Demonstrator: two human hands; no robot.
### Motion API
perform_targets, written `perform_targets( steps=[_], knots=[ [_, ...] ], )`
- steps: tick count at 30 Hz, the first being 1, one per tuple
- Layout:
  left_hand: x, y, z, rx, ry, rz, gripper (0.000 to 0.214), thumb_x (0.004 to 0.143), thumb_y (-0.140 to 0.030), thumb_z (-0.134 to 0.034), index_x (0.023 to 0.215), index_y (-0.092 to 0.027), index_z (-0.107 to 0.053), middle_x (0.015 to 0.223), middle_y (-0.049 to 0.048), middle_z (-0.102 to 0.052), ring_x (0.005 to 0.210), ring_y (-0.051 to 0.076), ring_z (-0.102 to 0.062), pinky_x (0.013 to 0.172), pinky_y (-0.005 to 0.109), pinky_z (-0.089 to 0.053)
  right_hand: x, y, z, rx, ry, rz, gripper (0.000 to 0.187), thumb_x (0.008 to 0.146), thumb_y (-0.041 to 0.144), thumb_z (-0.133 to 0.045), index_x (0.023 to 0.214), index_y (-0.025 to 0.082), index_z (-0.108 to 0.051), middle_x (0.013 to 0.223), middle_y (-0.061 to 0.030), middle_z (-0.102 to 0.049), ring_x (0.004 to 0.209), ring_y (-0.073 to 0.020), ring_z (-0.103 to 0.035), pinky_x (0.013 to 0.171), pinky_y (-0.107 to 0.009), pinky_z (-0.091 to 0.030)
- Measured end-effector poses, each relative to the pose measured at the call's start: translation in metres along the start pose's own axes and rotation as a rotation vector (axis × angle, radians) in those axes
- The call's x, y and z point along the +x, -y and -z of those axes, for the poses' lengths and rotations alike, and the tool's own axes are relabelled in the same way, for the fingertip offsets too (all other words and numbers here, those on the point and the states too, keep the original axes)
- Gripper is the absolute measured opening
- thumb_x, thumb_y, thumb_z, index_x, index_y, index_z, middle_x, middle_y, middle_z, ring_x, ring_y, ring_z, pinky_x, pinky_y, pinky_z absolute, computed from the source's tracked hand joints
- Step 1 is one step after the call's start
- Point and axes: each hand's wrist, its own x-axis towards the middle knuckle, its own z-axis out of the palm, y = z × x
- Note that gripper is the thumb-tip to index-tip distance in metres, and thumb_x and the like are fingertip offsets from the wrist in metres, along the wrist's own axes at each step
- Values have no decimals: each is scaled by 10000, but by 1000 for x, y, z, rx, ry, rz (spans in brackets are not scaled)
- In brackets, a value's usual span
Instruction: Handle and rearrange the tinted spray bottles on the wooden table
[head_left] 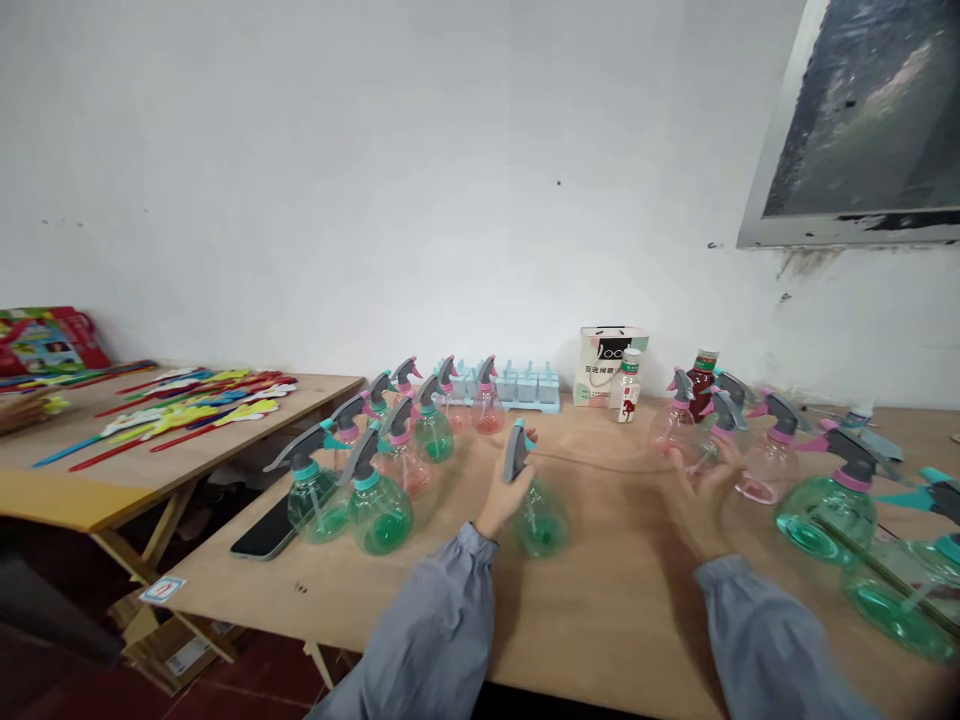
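My left hand (508, 492) is closed around the neck of a clear green spray bottle (543, 525) with a grey and teal trigger head. The bottle stands upright on the wooden table, with green liquid in its base. To the right, my right hand (703, 492) reaches over the table, slightly blurred, thumb and fingers apart. It is nearest to a spray bottle with a grey trigger and pink collar (724, 418); its lower body is partly hidden by the hand. Whether the fingers touch that bottle I cannot make out.
Several green and pink spray bottles (381, 515) stand at left, beside a phone (264, 530). More bottles (825, 515) stand at right. Pale blue moulds (529, 388), a paper bag (592, 370) and a small bottle (625, 390) line the wall. Another table holds colourful hand-shaped sticks (180, 415).
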Motion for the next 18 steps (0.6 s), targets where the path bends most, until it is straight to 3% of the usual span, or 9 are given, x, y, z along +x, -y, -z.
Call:
perform_targets(
  steps=[2,4,8,12,18],
  knots=[
    [0,-5,6,-85,4,68,528,738,-349,-760,1233,-233,-621,1243,76,-681,1200,244,-618,1122,426,-385,18,-34,3,-149,-81,11,775,815,607,-641,1347,92,-414,1386,-264,-454,1336,-362,-417,1115,-571,-312],
    [-1,-10,9,-171,4,129,564,730,-352,-779,1254,-234,-610,1195,71,-705,1135,240,-659,1099,427,-410,26,-63,0,-239,-79,-45,839,787,684,-611,1319,61,-432,1348,-292,-472,1290,-399,-435,1072,-602,-328],
    [-6,-18,6,-315,77,187,525,718,-368,-809,1189,-207,-644,1190,91,-711,1116,259,-678,1068,432,-444,24,-90,-10,-282,-29,-158,962,733,795,-548,1310,34,-433,1260,-287,-517,1190,-432,-479,994,-649,-354],
    [-7,-23,6,-394,121,213,442,703,-424,-814,1041,-165,-694,1125,116,-733,1148,299,-667,1057,453,-460,12,-77,-10,-299,28,-150,932,712,803,-577,1281,72,-472,1190,-265,-548,1138,-413,-501,992,-610,-356],
    [-5,-26,7,-455,143,274,458,665,-496,-816,943,-150,-708,973,107,-760,1112,312,-686,997,419,-504,-27,-19,2,-234,214,-45,972,658,891,-540,1214,93,-520,1113,-213,-519,1111,-401,-472,947,-611,-396]
  ],
)
